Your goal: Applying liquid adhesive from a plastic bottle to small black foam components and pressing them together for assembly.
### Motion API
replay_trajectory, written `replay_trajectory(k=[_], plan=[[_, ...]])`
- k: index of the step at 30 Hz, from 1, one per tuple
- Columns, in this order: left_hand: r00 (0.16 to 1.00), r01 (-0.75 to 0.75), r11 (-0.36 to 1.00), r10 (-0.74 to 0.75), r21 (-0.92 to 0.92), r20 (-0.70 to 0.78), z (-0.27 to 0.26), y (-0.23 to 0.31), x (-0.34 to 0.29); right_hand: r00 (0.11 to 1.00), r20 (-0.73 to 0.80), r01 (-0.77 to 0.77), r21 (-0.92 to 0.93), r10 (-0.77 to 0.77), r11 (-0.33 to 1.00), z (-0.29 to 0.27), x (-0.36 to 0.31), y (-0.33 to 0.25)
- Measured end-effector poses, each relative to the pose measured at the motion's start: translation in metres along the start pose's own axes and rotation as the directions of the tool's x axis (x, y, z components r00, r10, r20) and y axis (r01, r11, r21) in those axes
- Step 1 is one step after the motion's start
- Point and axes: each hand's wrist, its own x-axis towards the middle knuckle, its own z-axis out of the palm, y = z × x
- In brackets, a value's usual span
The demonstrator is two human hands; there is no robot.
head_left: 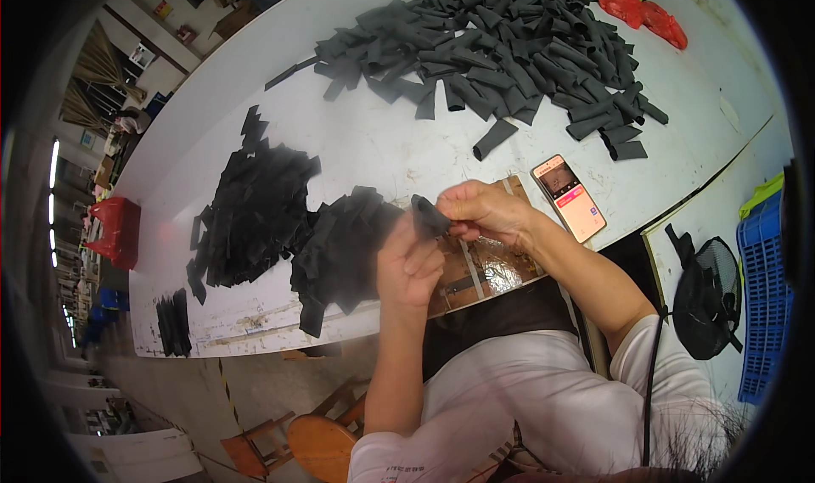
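My left hand [407, 266] and my right hand [484, 213] meet over the near edge of the white table [373, 143], both pinching one small black fabric piece [429, 216] between the fingertips. Just left of my hands lies a flat pile of black fabric pieces [280, 220]. A large heap of black folded strips [501, 50] covers the far side of the table. Under my hands sits a brown board with clear tape on it [484, 271].
A phone with a lit screen [569, 196] lies to the right of my hands. Red plastic bag [641, 12] at the far right. A black fan [709, 296] and blue crate [764, 288] stand at right. Wooden stool [318, 445] below. Small black stack [172, 322] at the table's left corner.
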Motion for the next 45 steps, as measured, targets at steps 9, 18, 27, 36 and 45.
replay_trajectory(k=[9, 18, 27, 36, 45], plan=[[0.893, -0.264, 0.500, 0.449, 0.825, 0.014, 0.019, -0.020, -0.011, 0.988, 0.138, 0.073, -0.055, -0.064, 0.996, -0.015, 0.010, 0.014], [0.693, -0.669, 0.417, 0.649, 0.615, 0.315, 0.033, -0.004, -0.011, 0.723, 0.201, 0.413, -0.893, -0.661, 0.181, 0.031, -0.019, -0.022], [0.831, -0.522, 0.630, 0.527, 0.575, 0.178, 0.030, -0.016, -0.002, 0.816, 0.203, 0.274, -0.960, -0.542, 0.054, 0.007, -0.019, 0.005], [0.914, -0.269, -0.011, 0.313, 0.963, 0.259, 0.050, -0.003, 0.002, 0.905, 0.106, 0.224, -0.942, -0.411, 0.250, -0.008, -0.015, 0.018], [0.712, -0.689, 0.566, 0.646, 0.453, 0.275, 0.033, 0.005, -0.010, 0.914, 0.152, 0.164, -0.986, -0.376, 0.000, 0.023, -0.022, -0.028]])
